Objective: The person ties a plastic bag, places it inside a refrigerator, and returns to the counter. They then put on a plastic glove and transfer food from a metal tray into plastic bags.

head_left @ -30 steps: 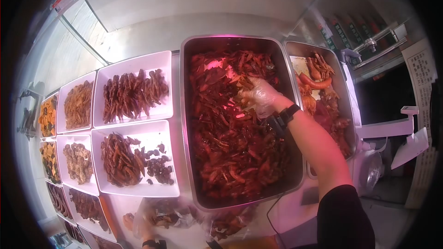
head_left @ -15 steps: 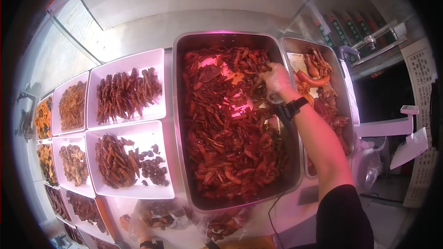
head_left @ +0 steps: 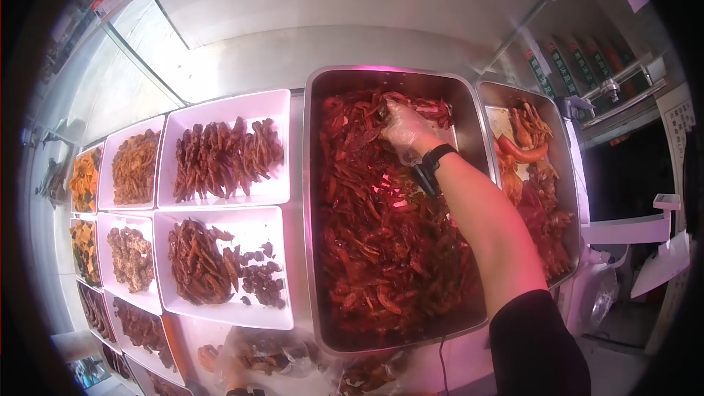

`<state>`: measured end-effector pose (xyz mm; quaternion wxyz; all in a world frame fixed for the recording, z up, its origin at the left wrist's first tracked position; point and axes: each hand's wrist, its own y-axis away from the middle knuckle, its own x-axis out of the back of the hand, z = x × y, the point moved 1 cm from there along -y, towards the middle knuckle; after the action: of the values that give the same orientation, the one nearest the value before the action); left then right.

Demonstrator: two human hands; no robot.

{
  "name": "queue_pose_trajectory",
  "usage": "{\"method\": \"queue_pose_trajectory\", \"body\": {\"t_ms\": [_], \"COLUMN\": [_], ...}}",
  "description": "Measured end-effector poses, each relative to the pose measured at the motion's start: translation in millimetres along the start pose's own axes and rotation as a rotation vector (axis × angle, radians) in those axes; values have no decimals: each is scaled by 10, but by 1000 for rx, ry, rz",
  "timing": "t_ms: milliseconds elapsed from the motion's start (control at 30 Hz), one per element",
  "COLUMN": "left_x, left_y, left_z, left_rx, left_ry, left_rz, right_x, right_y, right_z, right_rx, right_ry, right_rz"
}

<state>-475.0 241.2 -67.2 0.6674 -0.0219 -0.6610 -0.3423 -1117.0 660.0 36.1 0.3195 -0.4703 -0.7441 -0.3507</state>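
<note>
My right hand [head_left: 408, 127], in a clear plastic glove and with a black wristband [head_left: 437, 155], reaches into the upper part of a large deep metal tray [head_left: 312, 249]. Its fingers are curled down among glossy dark-red braised meat pieces [head_left: 367, 249]. The fingertips are partly buried, so the exact pieces in the grip are hidden. At the bottom edge, my left hand [head_left: 233, 375] shows only in small part beside a clear plastic bag [head_left: 293, 358] with brown pieces in or under it. Its fingers are blurred and cut off.
White trays [head_left: 227, 312] of braised pieces line the left side. A smaller metal tray [head_left: 480, 92] with a curved sausage-like piece [head_left: 522, 150] adjoins on the right. Glass panels [head_left: 139, 66] rise behind. A thin cable [head_left: 442, 367] hangs over the front, and a scale-like white stand [head_left: 631, 230] is at right.
My right hand has moved left across the upper part of the large tray, fingers still down among the pieces. The whole view has shifted, so the trays appear farther right and lower.
</note>
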Motion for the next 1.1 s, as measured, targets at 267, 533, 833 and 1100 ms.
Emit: {"method": "queue_pose_trajectory", "body": {"t_ms": [267, 533, 833, 1100], "left_x": [-18, -38, -12, 31], "left_y": [-74, -117, -153, -148], "left_z": [113, 194, 259, 252], "left_rx": [-19, -39, -46, -70], "left_ry": [-33, -66, -90, -101], "left_rz": [21, 29, 32, 40], "right_x": [-18, 303, -33, 134], "right_y": [1189, 1011, 441, 407], "right_z": [-662, 139, -659, -576], "right_rx": [560, 271, 384, 48], "right_ry": [702, 725, 423, 706], "right_rz": [-319, -318, -117, -193]}}
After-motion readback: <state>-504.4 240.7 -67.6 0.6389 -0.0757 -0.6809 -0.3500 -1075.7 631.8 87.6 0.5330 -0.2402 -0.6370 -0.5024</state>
